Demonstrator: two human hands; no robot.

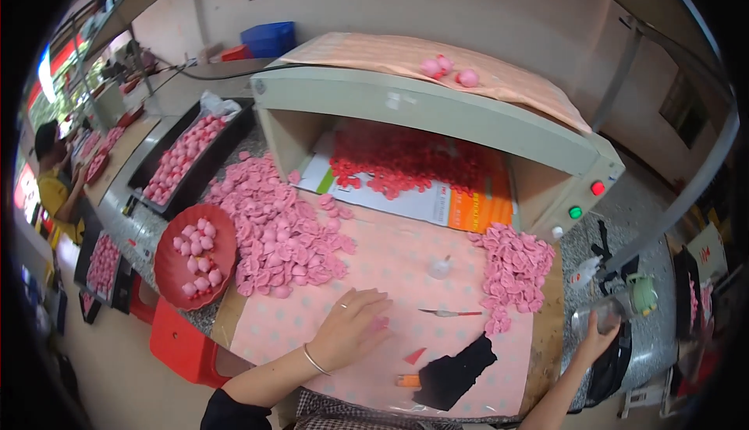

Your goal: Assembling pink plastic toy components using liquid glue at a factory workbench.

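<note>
Left hand [351, 329] lies flat on the pink cloth [406, 262]; whatever is under the palm is hidden. Right hand [597, 336] grips a clear container [605, 314] at the right desk [624, 219] edge, contents too blurred to tell. Both forearms cut off by the near edge. Red pieces [406, 161] inside the hood [437, 110] are partly hidden by its front panel. Person [55, 180] far left is too small and cropped by the rim.

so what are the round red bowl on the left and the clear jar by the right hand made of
The round red bowl looks like moulded plastic: even colour, faint sheen, thin rim. The clear jar under the right hand seems glass or clear plastic; it is see-through, but too blurred to tell which.
</note>
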